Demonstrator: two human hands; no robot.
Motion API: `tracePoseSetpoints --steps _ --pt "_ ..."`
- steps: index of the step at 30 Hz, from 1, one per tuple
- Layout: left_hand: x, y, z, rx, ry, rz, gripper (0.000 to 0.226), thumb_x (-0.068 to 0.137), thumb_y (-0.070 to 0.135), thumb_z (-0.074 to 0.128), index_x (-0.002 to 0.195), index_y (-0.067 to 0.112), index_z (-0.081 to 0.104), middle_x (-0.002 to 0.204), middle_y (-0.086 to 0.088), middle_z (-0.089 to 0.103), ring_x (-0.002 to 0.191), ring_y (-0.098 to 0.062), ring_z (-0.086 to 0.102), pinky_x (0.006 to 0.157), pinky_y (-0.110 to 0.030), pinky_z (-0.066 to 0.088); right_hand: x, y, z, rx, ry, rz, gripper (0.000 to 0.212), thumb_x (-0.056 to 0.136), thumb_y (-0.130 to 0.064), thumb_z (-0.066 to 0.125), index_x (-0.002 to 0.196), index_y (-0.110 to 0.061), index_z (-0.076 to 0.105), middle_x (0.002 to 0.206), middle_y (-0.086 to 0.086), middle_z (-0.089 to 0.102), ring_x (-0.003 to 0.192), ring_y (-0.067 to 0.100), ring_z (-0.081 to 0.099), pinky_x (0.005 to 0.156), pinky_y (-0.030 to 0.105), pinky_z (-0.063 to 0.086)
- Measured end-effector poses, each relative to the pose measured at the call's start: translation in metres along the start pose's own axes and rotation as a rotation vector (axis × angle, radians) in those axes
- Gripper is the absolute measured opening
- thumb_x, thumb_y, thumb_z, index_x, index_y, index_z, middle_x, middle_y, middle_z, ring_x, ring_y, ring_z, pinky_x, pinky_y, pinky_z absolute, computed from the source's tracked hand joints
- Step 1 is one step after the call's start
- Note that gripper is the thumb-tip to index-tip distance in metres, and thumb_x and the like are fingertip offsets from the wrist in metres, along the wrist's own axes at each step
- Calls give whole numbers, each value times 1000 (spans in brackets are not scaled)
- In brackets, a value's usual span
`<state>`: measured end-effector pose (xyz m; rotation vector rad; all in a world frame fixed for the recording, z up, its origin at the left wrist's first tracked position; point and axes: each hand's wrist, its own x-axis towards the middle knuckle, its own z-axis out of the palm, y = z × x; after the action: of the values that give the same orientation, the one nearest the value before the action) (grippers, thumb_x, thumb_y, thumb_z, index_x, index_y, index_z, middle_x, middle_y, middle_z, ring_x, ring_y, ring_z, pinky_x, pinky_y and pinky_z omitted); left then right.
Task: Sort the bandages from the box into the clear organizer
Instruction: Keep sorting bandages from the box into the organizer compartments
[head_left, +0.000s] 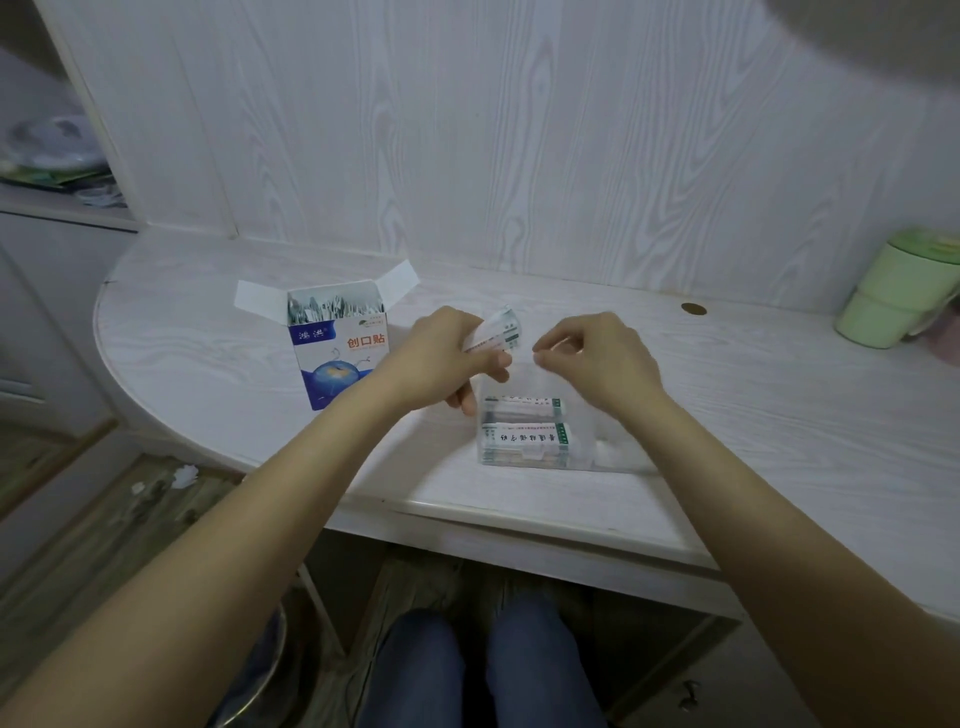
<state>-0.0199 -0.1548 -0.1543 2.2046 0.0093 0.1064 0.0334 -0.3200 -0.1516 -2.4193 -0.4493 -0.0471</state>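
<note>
Bandages (524, 439) in white-and-green wrappers lie stacked in the clear organizer (613, 452), which sits close to the near edge of the tabletop (779, 415), filling its left part. A person seated at the table reaches both bare forearms over that edge, knees in blue jeans (488, 670) showing below it. Just behind the organizer, the left hand (441, 358) grips a small bundle (496, 335) of wrapped bandages, fingers curled round it, the bundle's far end sticking up toward the right. The right hand (597, 358) hovers just beside it, above the organizer's back wall, thumb and forefinger drawn together near the bundle; whether they pinch anything cannot be told. Left of the left wrist stands the blue-and-white box (337, 353), upright, flaps spread open, more wrapped bandages packed inside to the top. The box is partly hidden by the left forearm. Bare tabletop stretches left of the box to the rounded left end, and to the right of the organizer toward a green cup (893, 296) at the far right corner. A small round hole (693, 309) marks the tabletop near the back edge, where the white wood-grain wall (519, 130) rises.
</note>
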Motion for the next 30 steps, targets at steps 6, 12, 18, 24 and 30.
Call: tracePoseSetpoints --steps 6,12,18,24,30 --pt "-14 13 3 -278 -33 41 16 85 15 69 100 12 65 82 -7 74 40 -7 55 44 -16 44 -14 -9 -13 554 -12 -48 14 74 -21 79 77 -9 72 73 2 70 45 -5 49 54 14 36" --pt "-19 17 5 -381 -43 8 30 102 25 39 106 4 61 90 -10 73 50 -13 63 50 -19 51 -14 -6 -11 600 -2 -28 10 76 -12 77 83 -14 70 60 -3 59 42 -3 45 55 17 36" --pt "-15 9 0 -407 194 -22 30 103 18 37 96 1 60 87 -14 70 67 -17 71 64 -24 56 -7 6 -10 544 20 117 12 84 -6 67 76 -14 62 75 7 61 45 8 41 36 12 27" --pt "-5 4 -5 -315 280 -37 31 100 19 35 91 9 63 83 -6 72 72 -16 69 71 -25 54 4 21 3 314 -24 206 11 82 -10 69 79 -19 64 91 8 67 58 13 45 54 25 36" --pt "-1 0 0 -294 255 -44 32 101 22 35 90 11 63 84 -3 72 71 -14 68 70 -24 51 1 17 11 -66 -78 126 8 79 -17 66 81 -26 65 90 -1 67 81 19 59 61 27 38"
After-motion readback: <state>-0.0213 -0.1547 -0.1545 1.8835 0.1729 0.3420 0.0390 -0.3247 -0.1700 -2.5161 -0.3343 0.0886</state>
